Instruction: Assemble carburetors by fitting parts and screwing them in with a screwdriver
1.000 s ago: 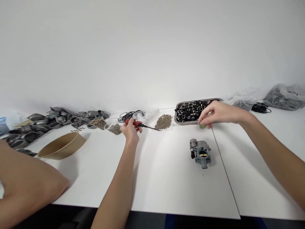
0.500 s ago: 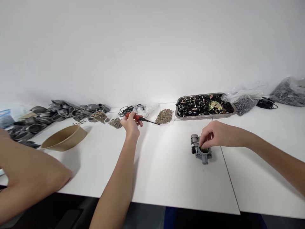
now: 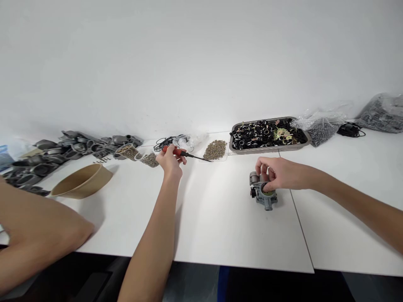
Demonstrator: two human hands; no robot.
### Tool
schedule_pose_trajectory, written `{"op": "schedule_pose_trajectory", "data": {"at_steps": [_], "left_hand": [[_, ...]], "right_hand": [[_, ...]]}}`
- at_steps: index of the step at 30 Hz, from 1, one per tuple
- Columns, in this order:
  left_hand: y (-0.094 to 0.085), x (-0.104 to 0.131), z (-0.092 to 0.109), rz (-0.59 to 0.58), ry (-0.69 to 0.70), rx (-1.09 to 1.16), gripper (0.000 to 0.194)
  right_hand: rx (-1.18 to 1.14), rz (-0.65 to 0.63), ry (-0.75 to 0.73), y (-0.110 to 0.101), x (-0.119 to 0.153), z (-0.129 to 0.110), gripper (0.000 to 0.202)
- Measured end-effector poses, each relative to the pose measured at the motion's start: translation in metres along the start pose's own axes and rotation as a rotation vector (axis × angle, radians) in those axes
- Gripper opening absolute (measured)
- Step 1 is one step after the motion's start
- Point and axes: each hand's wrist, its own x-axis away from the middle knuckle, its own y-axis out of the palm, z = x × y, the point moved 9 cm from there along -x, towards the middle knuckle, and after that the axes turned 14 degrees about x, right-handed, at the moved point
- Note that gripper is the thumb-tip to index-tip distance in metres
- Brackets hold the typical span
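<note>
My left hand is closed round a screwdriver with a red and black handle. Its dark shaft points right, and the tip is at the near edge of a pile of small brass-coloured screws. On the white table stands a grey metal throttle body, its round bore facing up with a yellowish plate inside. My right hand grips this part from behind, the thumb at the bore and the other fingers curled over the back. The exact contact of those fingers is partly hidden.
A metal tray of black and brass-coloured parts lies behind. Bags of dark parts are at right. Plastic cups of small hardware, a tan bowl and heaped grey castings are at left. Another person's arm rests nearby.
My right hand's fingers have shifted back and up, so more of the plate in the bore shows. My left hand keeps the screwdriver by the screws. The whole view has moved slightly.
</note>
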Motion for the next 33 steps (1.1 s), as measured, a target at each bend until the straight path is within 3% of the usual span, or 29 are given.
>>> {"op": "schedule_pose_trajectory", "data": {"at_steps": [2,10,16,21,27,33], "left_hand": [[0.000,0.000,0.000,-0.003,-0.002,0.002,0.015],[0.003,0.002,0.002,-0.015,0.006,0.023,0.018],[0.011,0.008,0.015,-0.049,0.041,0.061,0.020],[0.026,0.019,0.026,-0.107,0.057,0.104,0.018],[0.062,0.054,0.025,-0.256,-0.008,0.149,0.020],[0.100,0.100,0.010,-0.436,-0.130,0.196,0.021]], "right_hand": [[-0.062,-0.037,-0.001,0.002,-0.004,0.004,0.039],[-0.121,-0.099,-0.050,0.005,-0.006,-0.002,0.026],[-0.207,-0.139,-0.098,0.003,-0.008,0.001,0.036],[-0.251,0.060,-0.034,-0.007,-0.022,0.024,0.045],[-0.311,0.277,-0.051,-0.001,-0.043,0.046,0.037],[-0.362,0.297,-0.090,0.011,-0.056,0.054,0.044]]}}
